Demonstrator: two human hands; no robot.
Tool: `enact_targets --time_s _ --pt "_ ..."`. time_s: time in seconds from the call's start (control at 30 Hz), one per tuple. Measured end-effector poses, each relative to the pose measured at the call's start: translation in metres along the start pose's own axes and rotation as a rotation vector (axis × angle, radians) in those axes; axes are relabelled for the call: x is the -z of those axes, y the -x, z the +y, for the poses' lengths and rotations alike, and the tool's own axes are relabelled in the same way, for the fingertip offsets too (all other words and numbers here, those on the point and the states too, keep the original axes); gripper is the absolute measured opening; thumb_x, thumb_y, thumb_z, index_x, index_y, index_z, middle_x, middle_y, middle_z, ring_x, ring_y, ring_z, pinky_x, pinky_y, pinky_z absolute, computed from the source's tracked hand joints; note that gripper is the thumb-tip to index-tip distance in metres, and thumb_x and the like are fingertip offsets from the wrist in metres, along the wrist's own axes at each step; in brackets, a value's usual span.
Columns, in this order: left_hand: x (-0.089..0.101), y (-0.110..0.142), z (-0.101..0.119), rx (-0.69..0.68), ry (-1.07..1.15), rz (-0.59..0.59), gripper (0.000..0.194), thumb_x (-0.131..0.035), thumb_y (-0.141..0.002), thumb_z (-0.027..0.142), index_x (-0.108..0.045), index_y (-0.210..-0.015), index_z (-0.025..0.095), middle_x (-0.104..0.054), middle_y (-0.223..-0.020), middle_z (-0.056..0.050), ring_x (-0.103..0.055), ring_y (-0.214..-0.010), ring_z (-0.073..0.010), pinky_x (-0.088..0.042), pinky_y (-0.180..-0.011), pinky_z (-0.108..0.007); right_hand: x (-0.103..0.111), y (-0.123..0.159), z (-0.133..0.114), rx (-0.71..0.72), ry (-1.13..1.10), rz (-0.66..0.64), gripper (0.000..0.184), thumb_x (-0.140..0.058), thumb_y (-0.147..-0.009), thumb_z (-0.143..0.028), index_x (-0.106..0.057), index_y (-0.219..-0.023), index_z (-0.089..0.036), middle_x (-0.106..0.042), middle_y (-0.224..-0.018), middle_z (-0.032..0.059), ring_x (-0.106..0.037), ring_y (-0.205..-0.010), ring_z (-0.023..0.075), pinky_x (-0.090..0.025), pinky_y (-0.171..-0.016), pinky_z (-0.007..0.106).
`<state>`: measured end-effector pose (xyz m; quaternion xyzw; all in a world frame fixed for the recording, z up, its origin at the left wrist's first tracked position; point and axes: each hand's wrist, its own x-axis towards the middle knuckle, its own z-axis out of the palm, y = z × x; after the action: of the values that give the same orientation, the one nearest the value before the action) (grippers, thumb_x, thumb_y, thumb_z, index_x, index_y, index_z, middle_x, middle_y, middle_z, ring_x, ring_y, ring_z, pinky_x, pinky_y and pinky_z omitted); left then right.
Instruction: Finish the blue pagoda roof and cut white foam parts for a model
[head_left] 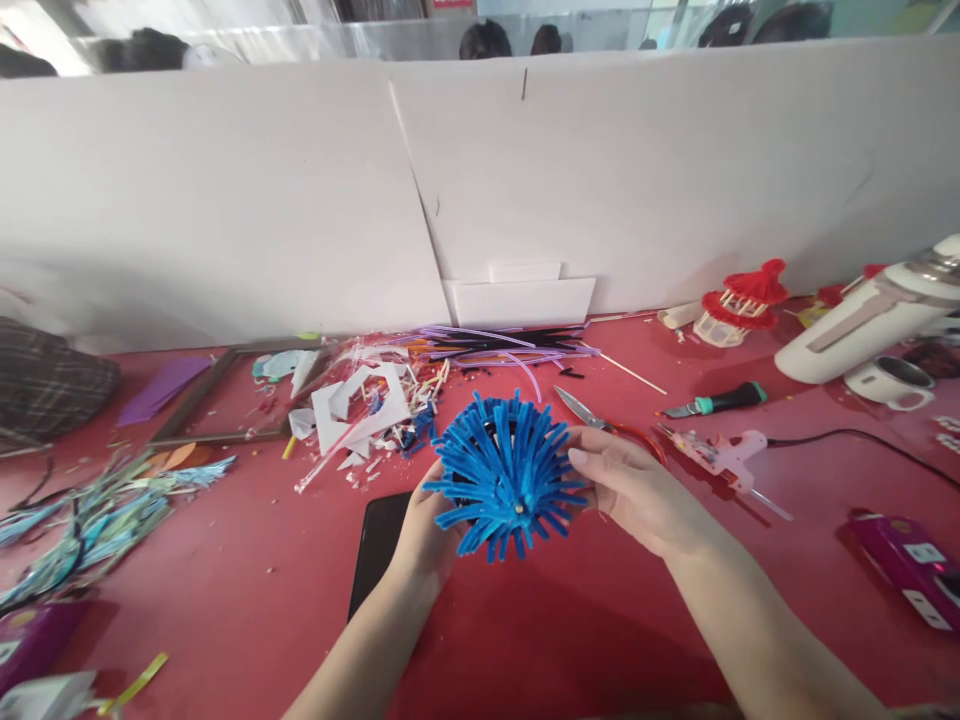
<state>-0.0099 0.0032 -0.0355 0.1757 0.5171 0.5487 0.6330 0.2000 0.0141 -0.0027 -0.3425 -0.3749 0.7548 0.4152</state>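
A round blue pipe-cleaner craft piece [510, 475], with many fuzzy strips radiating from a centre, is held up over the red table. My left hand [427, 525] grips its left side; the fingertips are hidden behind the strips. On the right side, my right hand [619, 480] holds the edge, thumb in front and other fingers partly hidden. Just beyond the right hand lie scissors with orange handles [589, 412]. A pink glue gun [724, 455] rests to the right of that hand. Below the left forearm is a dark flat tablet-like object [379, 540].
Paper scraps [360, 405] and a bundle of purple and black pipe cleaners [502, 345] lie at the back. A cutter [712, 400], a small red-roofed model [742, 305], a white flask [862, 320] and a mug [892, 382] stand right. A white partition [262, 200] borders the table.
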Motion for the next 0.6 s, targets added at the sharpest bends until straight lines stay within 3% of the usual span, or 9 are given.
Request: enact_targets --time_s 0.23,0.37,0.47,0.53,0.6 --pt "0.008 -0.003 -0.002 0.012 -0.076 0.005 0.035 -0.062 -0.094 0.035 -0.058 -0.124 0.017 -0.062 -0.124 -0.009 -0.064 -0.104 -0.0231 -0.056 -0.086 -0.044 0.003 0.002 -0.002 -0.056 -0.100 -0.065 0.030 -0.076 -0.081 -0.043 -0.073 -0.101 -0.022 -0.074 -0.091 0.0039 -0.069 -0.075 0.0139 -0.057 -0.065 0.024" --pt "0.016 -0.003 0.000 -0.119 -0.075 0.043 0.028 -0.064 -0.092 0.030 -0.062 -0.117 0.016 -0.063 -0.120 -0.008 -0.064 -0.100 -0.0213 -0.056 -0.084 -0.041 0.001 0.001 -0.003 -0.032 -0.121 -0.055 0.029 -0.072 -0.083 -0.047 -0.072 -0.101 -0.024 -0.075 -0.099 0.0053 -0.071 -0.083 0.0181 -0.058 -0.072 0.030" --pt "0.020 0.004 0.007 -0.245 -0.064 0.083 0.022 -0.068 -0.088 0.028 -0.067 -0.107 0.018 -0.066 -0.114 -0.005 -0.063 -0.093 -0.0152 -0.053 -0.079 -0.028 0.002 0.001 -0.002 0.011 -0.101 -0.032 0.029 -0.069 -0.086 -0.045 -0.072 -0.108 -0.025 -0.074 -0.103 0.0057 -0.071 -0.090 0.0214 -0.059 -0.075 0.034" --pt "0.020 0.012 0.012 -0.270 -0.068 0.052 0.024 -0.071 -0.084 0.034 -0.071 -0.104 0.020 -0.070 -0.108 -0.004 -0.064 -0.088 -0.0142 -0.052 -0.076 -0.023 0.004 0.002 0.000 0.043 -0.061 -0.018 0.030 -0.067 -0.089 -0.044 -0.071 -0.112 -0.026 -0.074 -0.105 0.0061 -0.070 -0.096 0.0230 -0.058 -0.079 0.037" --pt "0.017 0.021 0.017 -0.249 -0.086 -0.018 0.032 -0.074 -0.081 0.041 -0.072 -0.106 0.020 -0.072 -0.105 -0.007 -0.066 -0.088 -0.0177 -0.053 -0.079 -0.026 0.006 0.002 0.002 0.057 -0.007 -0.004 0.031 -0.065 -0.090 -0.045 -0.070 -0.116 -0.027 -0.074 -0.108 0.0062 -0.070 -0.098 0.0235 -0.057 -0.081 0.038"
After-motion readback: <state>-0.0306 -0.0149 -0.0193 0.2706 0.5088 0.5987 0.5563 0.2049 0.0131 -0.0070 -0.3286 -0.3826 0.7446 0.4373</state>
